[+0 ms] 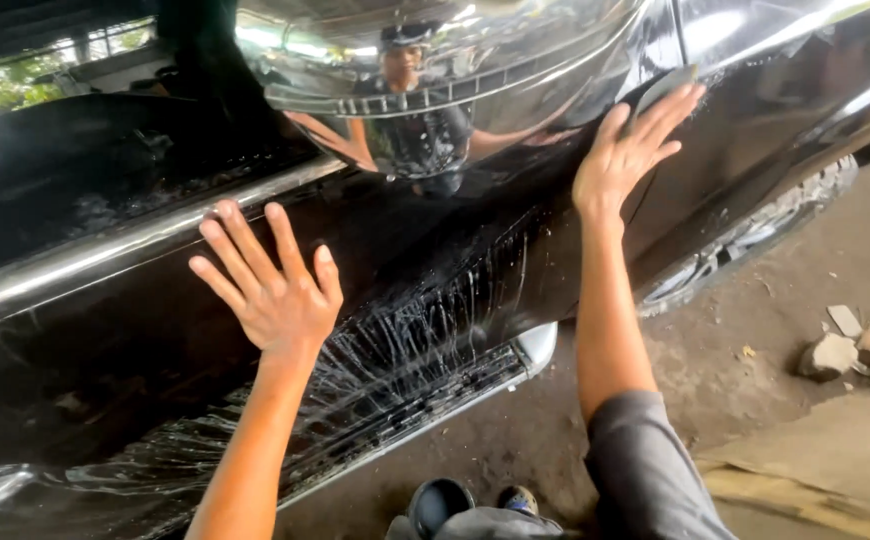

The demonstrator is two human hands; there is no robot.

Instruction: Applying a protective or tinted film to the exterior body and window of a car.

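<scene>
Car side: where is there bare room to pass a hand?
Free: the dark panel between the left hand and right hand. Crowded: the wrinkled film below, by the side step; rubble clutters the ground at right.

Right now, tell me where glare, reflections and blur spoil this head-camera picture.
Head view: bright daylight glares off the glossy black car door along its upper curve; the panel mirrors a person and a roof, bent by the curve. Wet clear film shows streaky wrinkles low down. The left hand and right hand, both spread flat, are sharp; the wheel and the ground rubble look softer.
</scene>
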